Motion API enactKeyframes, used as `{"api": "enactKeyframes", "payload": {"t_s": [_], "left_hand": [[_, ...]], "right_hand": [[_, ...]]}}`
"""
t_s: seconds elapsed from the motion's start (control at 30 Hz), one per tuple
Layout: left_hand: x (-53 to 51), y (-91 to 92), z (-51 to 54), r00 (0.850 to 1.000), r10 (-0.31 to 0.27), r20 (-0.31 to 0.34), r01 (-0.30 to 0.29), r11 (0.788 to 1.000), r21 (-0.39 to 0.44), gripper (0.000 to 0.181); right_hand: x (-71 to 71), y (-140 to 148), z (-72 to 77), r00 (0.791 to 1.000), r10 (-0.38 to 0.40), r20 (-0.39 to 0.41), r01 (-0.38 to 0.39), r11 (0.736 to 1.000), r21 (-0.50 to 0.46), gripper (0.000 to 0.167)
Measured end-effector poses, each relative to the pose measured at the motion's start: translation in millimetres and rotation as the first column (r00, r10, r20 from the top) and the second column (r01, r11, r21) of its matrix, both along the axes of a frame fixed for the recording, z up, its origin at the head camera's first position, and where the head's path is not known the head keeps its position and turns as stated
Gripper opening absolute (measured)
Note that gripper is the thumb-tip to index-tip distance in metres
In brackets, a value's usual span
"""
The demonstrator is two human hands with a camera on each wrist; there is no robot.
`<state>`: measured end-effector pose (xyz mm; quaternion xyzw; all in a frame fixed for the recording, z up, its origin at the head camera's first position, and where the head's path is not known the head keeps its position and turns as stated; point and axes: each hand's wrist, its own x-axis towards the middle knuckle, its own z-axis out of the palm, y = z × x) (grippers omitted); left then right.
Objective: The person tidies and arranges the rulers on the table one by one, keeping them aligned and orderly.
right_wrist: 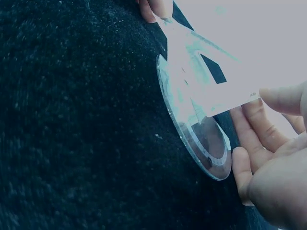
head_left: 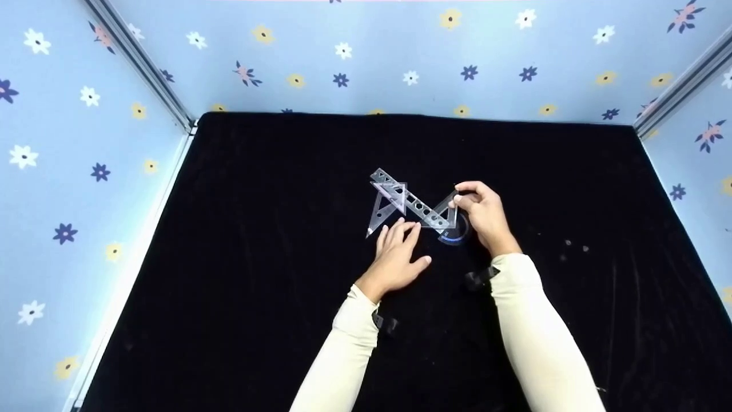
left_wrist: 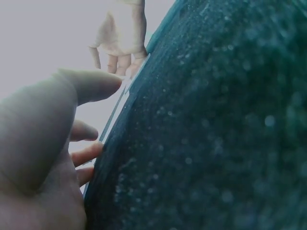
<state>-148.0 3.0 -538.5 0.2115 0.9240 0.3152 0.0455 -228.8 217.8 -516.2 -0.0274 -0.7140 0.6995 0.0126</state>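
My right hand (head_left: 485,214) pinches the upper right corner of a clear set square (head_left: 456,220) between thumb and fingers. In the right wrist view, this set square (right_wrist: 213,98) is tilted over a clear protractor (right_wrist: 223,167) lying on the cloth. The left hand (head_left: 396,262) rests palm down, its fingertips touching the cloth and the set square's left corner. A clear stencil ruler (head_left: 418,206) runs diagonally, its lower end overlapping the set square and protractor (head_left: 457,237). Another clear set square (head_left: 376,220), with a pinkish part, lies across the ruler's upper end.
Black cloth (head_left: 257,229) covers the table. Flowered blue panels (head_left: 400,57) stand at the back and both sides, with metal rails (head_left: 143,63) at the corners. A few small specks (head_left: 585,249) lie on the cloth to the right.
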Motion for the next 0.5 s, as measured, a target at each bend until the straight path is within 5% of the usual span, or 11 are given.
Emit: {"api": "enactKeyframes", "payload": {"t_s": [0.5], "left_hand": [[-1.4,-4.7,3.5,0.997,0.033,0.076,-0.044,0.989,0.142,0.068]], "right_hand": [[1.7,-7.1,-0.7,0.998,-0.038,-0.042,0.042,0.995,0.086,0.029]]}}
